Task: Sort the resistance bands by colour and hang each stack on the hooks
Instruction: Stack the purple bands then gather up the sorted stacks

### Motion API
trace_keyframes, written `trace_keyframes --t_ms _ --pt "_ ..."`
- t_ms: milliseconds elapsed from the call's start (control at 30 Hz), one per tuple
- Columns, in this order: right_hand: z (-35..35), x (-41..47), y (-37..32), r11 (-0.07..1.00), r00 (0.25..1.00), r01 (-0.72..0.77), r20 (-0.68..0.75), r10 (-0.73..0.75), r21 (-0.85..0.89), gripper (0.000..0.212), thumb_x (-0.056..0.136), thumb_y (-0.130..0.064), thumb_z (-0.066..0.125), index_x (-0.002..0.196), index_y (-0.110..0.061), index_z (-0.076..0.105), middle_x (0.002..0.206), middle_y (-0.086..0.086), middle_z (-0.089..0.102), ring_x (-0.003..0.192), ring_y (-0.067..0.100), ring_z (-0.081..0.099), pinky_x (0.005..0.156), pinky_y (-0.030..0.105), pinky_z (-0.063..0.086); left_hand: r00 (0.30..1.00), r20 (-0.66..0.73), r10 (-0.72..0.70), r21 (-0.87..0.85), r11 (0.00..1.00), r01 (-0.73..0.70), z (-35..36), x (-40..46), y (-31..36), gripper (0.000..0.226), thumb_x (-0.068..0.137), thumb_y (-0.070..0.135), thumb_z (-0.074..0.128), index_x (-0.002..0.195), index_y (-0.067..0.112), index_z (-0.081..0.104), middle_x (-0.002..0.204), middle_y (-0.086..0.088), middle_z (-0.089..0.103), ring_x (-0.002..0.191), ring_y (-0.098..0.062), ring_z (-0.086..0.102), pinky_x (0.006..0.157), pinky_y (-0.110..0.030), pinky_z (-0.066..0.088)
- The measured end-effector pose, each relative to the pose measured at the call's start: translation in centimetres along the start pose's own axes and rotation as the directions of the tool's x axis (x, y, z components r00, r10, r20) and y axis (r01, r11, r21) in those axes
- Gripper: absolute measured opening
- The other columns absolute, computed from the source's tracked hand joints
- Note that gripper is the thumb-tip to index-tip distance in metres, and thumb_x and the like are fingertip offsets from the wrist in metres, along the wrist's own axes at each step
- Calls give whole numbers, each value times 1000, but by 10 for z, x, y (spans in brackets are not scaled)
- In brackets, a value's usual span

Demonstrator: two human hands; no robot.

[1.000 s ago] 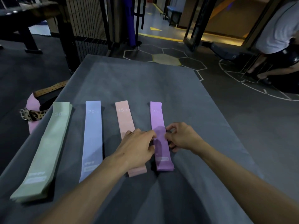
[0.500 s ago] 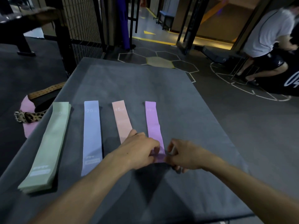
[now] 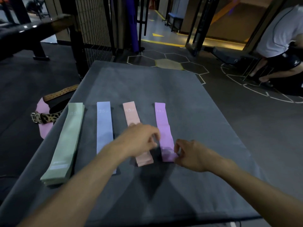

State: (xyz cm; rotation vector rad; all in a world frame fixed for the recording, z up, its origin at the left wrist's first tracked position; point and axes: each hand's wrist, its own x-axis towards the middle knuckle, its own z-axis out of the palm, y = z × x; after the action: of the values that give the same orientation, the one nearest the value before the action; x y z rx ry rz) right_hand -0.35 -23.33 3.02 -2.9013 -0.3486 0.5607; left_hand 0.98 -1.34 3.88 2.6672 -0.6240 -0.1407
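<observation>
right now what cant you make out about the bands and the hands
All in the head view:
- Left hand: motion-blurred, so its grip is unclear.
- Blue band: near end hidden under the left forearm.
- Pink band: middle covered by the left hand.
- Purple band: near label hidden by the right hand pinching it.
- Hooks: none in frame.
- Bands per stack: edges too fine to count.

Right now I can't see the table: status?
Right hand pinching purple band's near end. Left hand over pink band, grip unclear. Four stacks on table, none hung. Nothing blocking.
</observation>
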Motion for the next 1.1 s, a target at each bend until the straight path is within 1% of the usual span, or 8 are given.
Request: trace_keyframes --t_ms 133,267,433,500,567,667,800,1100 --pt "-11 8 -23 996 995 81 -59 -82 -21 20 88 -37 63 107 -31 57 109 1 70 98 26 65 88 35 53 992 -52 -115 117 986 121 -17 -20 -38 10 92 30 66 101 33 68 91 15 70 94 -12 65 89 -31 46" --pt "-9 12 -53 984 967 178 -182 -176 -5 22 87 -31 65 108 -25 63 103 1 69 93 25 62 81 31 51 996 32 -89 170 982 82 -9 -40 -40 13 91 40 66 101 33 68 98 13 72 95 -15 65 86 -30 44" --pt "11 8 -66 938 921 340 -176 -347 -69 21 84 -33 70 100 -21 63 99 1 66 85 19 55 71 29 43 998 49 -45 160 986 37 7 -52 -29 29 87 59 62 99 32 63 92 8 72 86 -18 64 79 -29 39" --pt "11 9 -64 930 915 358 -164 -368 -88 22 83 -37 71 94 -22 60 97 2 64 85 21 56 69 29 40 998 44 -37 173 984 29 13 -54 -27 30 87 59 64 101 32 62 94 7 72 87 -19 64 86 -31 43" --pt "4 10 -60 939 930 329 -137 -340 -99 39 79 -49 71 101 -19 61 99 0 59 89 21 54 72 31 43 999 30 -25 202 979 19 16 -54 -23 29 86 54 67 104 32 63 99 7 72 91 -19 64 91 -34 42" --pt "-3 11 -49 936 948 281 -89 -305 -210 52 75 -53 75 109 -19 57 107 3 52 96 25 50 83 36 46 998 -53 27 264 964 -12 21 -51 -13 33 83 55 68 102 29 63 103 6 67 96 -23 63 85 -35 39" --pt "0 9 -35 904 952 295 15 -306 -309 45 80 -46 72 114 -21 55 114 2 50 103 26 50 89 39 45 995 -74 63 326 945 -36 27 -49 -6 33 85 54 66 102 27 60 108 3 62 103 -26 60 84 -37 36" --pt "6 7 -7 883 926 368 30 -377 -291 23 89 -27 62 110 -21 58 116 2 55 104 26 57 89 42 49 996 -13 83 484 872 -66 30 -48 -4 21 96 37 54 107 22 64 106 -2 67 102 -29 60 84 -37 36"
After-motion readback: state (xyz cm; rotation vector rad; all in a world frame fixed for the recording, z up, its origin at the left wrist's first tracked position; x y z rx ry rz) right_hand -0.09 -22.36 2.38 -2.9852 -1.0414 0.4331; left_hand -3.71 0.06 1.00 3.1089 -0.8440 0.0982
